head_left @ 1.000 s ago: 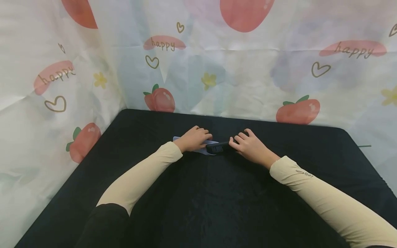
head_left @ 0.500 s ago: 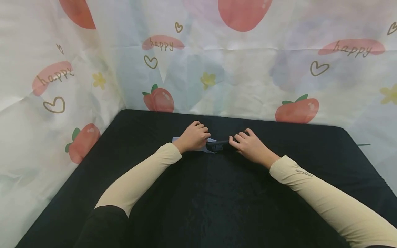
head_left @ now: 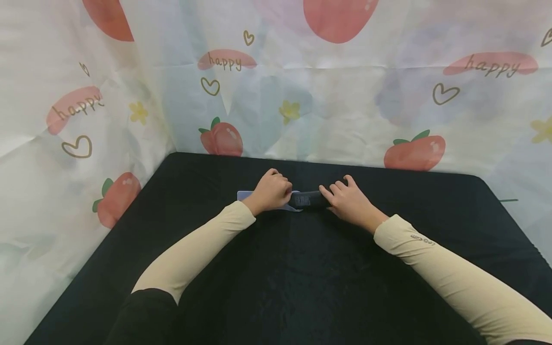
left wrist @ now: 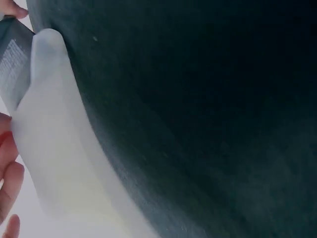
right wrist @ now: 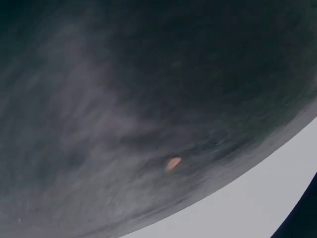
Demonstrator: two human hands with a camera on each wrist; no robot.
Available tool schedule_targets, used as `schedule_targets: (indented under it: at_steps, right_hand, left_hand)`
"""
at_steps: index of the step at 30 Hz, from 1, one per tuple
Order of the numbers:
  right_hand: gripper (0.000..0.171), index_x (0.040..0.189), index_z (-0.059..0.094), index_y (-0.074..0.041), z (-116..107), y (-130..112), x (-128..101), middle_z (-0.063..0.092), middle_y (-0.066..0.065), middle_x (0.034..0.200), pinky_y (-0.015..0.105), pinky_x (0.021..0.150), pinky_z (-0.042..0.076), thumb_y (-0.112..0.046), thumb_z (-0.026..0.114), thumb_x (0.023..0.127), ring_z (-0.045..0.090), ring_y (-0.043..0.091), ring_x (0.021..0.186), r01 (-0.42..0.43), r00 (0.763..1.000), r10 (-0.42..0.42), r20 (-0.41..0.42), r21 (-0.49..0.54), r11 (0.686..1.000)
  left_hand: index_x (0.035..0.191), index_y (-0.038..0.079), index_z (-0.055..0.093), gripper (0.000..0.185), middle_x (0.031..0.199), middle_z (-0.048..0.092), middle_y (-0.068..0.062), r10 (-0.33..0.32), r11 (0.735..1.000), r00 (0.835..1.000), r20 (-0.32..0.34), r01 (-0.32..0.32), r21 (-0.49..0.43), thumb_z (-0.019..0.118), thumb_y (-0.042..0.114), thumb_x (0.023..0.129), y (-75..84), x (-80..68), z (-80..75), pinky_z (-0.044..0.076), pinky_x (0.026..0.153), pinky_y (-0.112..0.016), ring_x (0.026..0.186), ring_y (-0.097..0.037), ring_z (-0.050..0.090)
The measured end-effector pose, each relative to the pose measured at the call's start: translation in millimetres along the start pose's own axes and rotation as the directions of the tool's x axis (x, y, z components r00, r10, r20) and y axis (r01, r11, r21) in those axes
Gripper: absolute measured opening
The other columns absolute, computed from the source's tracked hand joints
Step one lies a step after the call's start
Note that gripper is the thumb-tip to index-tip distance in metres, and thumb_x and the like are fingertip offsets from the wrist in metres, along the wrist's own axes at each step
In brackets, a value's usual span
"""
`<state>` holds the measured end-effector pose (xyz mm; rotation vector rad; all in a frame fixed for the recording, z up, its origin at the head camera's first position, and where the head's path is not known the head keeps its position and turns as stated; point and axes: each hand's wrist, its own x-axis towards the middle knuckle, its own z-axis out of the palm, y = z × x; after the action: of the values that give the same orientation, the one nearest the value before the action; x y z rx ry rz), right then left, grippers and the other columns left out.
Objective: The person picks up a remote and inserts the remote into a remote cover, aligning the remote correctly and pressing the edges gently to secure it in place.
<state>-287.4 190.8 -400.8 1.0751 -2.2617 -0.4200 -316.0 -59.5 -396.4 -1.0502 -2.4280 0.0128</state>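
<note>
In the head view my left hand (head_left: 272, 190) has its fingers curled and holds a pale blue, sleeve-like piece (head_left: 243, 194), which shows on both sides of the hand. A black bar with a printed label (head_left: 307, 200) reaches from that piece to my right hand (head_left: 349, 203). Thumb and fingers of the right hand pinch its far end, with one finger raised. Up close in the left wrist view, the pale piece (left wrist: 64, 134) has a rounded tip, and the black bar (left wrist: 15, 64) sits against its notched edge. Left-hand fingers (left wrist: 7, 163) show behind the pale piece.
Black cloth (head_left: 293, 278) covers the table under both arms. Behind and to the left hang pale curtains (head_left: 345, 105) with fruit, hearts and "happy" printed on them. The right wrist view shows mostly dark cloth (right wrist: 148, 99).
The left hand has lifted slightly and its fingers have curled in more. The black bar has turned, showing a broader labelled face and lying more level. The right hand has barely shifted.
</note>
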Motion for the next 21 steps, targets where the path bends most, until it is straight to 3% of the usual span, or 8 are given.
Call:
schedule_targets:
  at_steps: [5,9,12,17,21]
  right_hand:
    - [0.061,0.120,0.060,-0.003,-2,-2,0,0.066,0.015,0.096,0.048,0.079,0.047,-0.035,0.079,0.073,0.062,0.030,0.088,-0.119,0.990,0.107,0.088,0.156,0.981]
    - [0.059,0.121,0.058,-0.001,-6,1,0,0.063,0.016,0.096,0.045,0.072,0.050,-0.032,0.077,0.075,0.060,0.030,0.086,-0.206,0.978,0.188,0.091,0.273,0.940]
    - [0.059,0.120,0.058,0.001,-8,5,-1,0.062,0.017,0.093,0.043,0.068,0.051,-0.031,0.078,0.075,0.061,0.030,0.081,-0.223,0.974,0.220,0.045,0.315,0.923]
    - [0.058,0.118,0.058,0.002,-14,12,-1,0.062,0.018,0.093,0.044,0.067,0.051,-0.029,0.080,0.073,0.062,0.031,0.080,-0.222,0.968,0.249,-0.031,0.358,0.907]
    - [0.059,0.119,0.058,0.001,-19,15,1,0.063,0.018,0.096,0.047,0.071,0.051,-0.028,0.080,0.072,0.062,0.033,0.084,-0.222,0.964,0.258,-0.056,0.361,0.906]
  left_hand:
    - [0.077,0.017,0.071,0.012,0.075,0.068,0.003,-0.075,0.992,0.997,0.019,0.077,-0.101,0.065,0.021,0.087,-2.3,0.2,0.3,0.045,0.088,-0.034,0.076,-0.014,0.062]
    - [0.089,0.016,0.071,0.009,0.088,0.067,0.001,-0.084,0.978,0.996,-0.011,0.080,-0.195,0.069,0.024,0.085,-8.1,-2.1,-3.6,0.043,0.093,-0.037,0.088,-0.016,0.060]
    - [0.100,0.015,0.068,0.024,0.101,0.061,-0.003,-0.049,0.971,0.998,-0.037,0.040,-0.235,0.071,0.031,0.083,-13.8,-4.4,-6.8,0.039,0.098,-0.039,0.099,-0.019,0.055]
    - [0.124,0.015,0.056,0.058,0.130,0.049,-0.009,0.029,0.980,0.998,-0.051,-0.038,-0.194,0.075,0.042,0.076,-22.2,-7.1,-10.9,0.031,0.108,-0.042,0.122,-0.025,0.044]
    - [0.129,0.015,0.052,0.063,0.132,0.053,-0.008,0.038,0.985,0.996,-0.075,-0.050,-0.164,0.076,0.039,0.076,-23.5,-7.4,-16.6,0.028,0.111,-0.044,0.125,-0.022,0.047]
